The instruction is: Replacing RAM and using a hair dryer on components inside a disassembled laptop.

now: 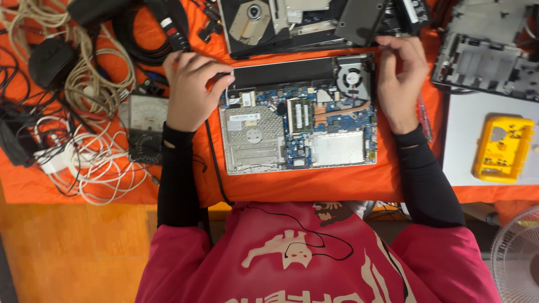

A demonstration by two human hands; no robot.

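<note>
Nearest the lens, my pink shirt (314,264) fills the lower edge. Beyond it, an opened laptop base (297,115) lies on the orange tabletop (314,182), showing a blue circuit board, black battery bar, round fan and silvery plates. My left grip (191,90) curls over its upper left corner, fingers bent on the edge; my right grip (400,78) presses the upper right corner beside the fan. White rectangular labels sit on the left plate. A grey analogue meter (147,126) and tangled cables (84,112) crowd the left; a yellow meter (503,148) lies right.
</note>
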